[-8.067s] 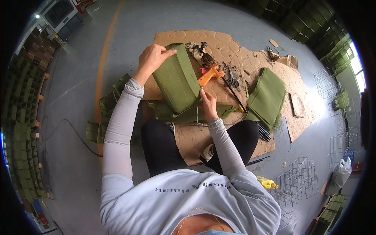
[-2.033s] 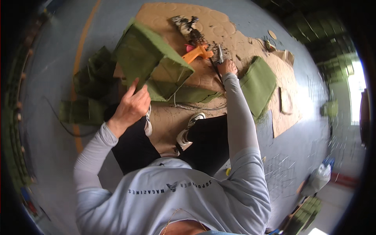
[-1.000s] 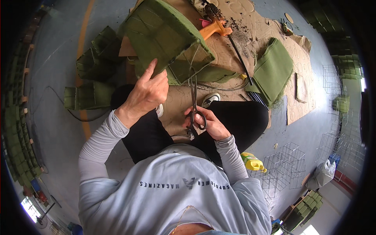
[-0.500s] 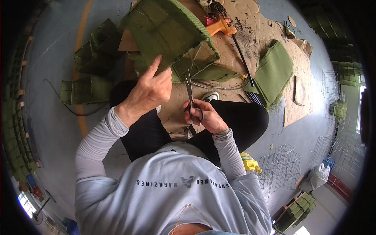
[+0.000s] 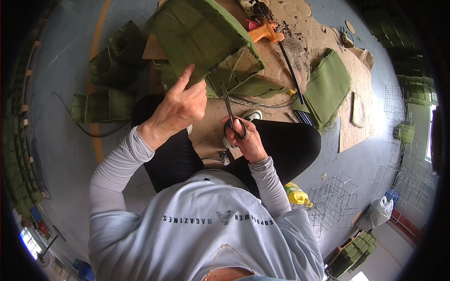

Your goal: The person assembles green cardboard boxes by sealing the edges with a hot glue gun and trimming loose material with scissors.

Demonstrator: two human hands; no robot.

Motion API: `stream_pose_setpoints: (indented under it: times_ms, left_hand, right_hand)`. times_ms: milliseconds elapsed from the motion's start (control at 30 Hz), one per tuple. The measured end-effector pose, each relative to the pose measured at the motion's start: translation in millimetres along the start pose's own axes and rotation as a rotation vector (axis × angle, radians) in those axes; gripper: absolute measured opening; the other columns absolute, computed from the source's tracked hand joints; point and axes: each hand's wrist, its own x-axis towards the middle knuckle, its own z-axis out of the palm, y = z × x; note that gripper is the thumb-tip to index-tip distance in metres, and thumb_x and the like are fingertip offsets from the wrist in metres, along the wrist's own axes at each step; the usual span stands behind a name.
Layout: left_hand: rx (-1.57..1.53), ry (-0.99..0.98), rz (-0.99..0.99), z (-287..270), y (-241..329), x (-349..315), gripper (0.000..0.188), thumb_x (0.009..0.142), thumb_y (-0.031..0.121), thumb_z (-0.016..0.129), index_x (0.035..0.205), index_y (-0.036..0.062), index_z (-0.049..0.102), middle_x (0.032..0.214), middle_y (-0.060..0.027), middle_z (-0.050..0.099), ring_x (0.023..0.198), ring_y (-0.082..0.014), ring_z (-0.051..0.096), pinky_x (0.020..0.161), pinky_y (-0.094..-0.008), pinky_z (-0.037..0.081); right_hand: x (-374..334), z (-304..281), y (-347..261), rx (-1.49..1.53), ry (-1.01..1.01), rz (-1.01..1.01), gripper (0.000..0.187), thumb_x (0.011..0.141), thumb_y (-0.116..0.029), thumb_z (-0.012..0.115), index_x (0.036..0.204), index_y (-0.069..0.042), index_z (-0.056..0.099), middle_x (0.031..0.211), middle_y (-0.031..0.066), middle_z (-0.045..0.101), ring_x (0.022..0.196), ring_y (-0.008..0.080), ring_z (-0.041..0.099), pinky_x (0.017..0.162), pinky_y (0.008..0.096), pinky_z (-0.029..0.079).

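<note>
Scissors, black-handled with long steel blades (image 5: 232,117), gripped in my right hand (image 5: 246,140), fingers through the loops; the blades run up and away from me, tips just at the lower edge of the green fabric-covered wire-frame box (image 5: 201,42). My left hand (image 5: 180,105) (the nearer one to the box) presses it with fingers extended, forefinger raised along its side.

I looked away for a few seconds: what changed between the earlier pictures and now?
The right hand left the orange tool on the cardboard, picked up black scissors and raised the blades to the green fabric-covered box. The left hand tipped that box up and now steadies its edge. The person stays seated; the other green cover lies unmoved.
</note>
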Motion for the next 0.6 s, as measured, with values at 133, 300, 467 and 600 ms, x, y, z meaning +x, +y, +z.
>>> stream_pose_setpoints:
  times_ms: [133, 300, 467, 600]
  left_hand:
    - [0.009, 0.003, 0.006, 0.1, 0.2, -0.8, 0.016, 0.066, 0.005, 0.063, 0.079, -0.0009, 0.068, 0.082, -0.0083, 0.065, 0.094, -0.0167, 0.063, 0.106, -0.0477, 0.042]
    - [-0.012, -0.016, -0.001, -0.1, -1.9, -2.3, 0.017, 0.065, 0.005, 0.063, 0.08, -0.0012, 0.068, 0.081, -0.0079, 0.064, 0.094, -0.017, 0.063, 0.106, -0.0483, 0.042]
    - [-0.027, 0.05, -0.038, 0.2, -2.5, -7.1, 0.013, 0.069, 0.003, 0.064, 0.08, -0.002, 0.068, 0.077, -0.0067, 0.062, 0.093, -0.0169, 0.063, 0.102, -0.0481, 0.045]
    - [-0.026, 0.099, -0.044, -0.9, -3.9, -10.0, 0.011, 0.07, 0.002, 0.065, 0.08, -0.0025, 0.068, 0.078, -0.0067, 0.063, 0.093, -0.0168, 0.063, 0.1, -0.0476, 0.047]
  right_hand:
    - [-0.5, -1.4, 1.4, 0.0, -0.003, -0.013, 0.047, 0.091, -0.046, 0.06, 0.107, -0.002, 0.06, 0.072, -0.0035, 0.049, 0.062, 0.0044, 0.042, 0.05, 0.0192, 0.027]
    - [-7.7, -0.9, -2.6, -0.137, -0.043, 0.011, 0.047, 0.093, -0.047, 0.057, 0.107, -0.002, 0.059, 0.074, -0.0035, 0.052, 0.063, 0.0048, 0.045, 0.054, 0.018, 0.033]
    - [-20.1, 8.1, -9.0, -0.208, -0.055, -0.072, 0.034, 0.092, -0.034, 0.063, 0.107, -0.003, 0.058, 0.082, -0.0019, 0.058, 0.067, 0.0059, 0.05, 0.059, 0.0192, 0.04]
    - [-15.7, 25.5, -18.8, -0.667, 0.257, -0.161, 0.029, 0.08, 0.0, 0.068, 0.106, -0.003, 0.056, 0.082, 0.0022, 0.06, 0.067, 0.0091, 0.053, 0.061, 0.0262, 0.045]
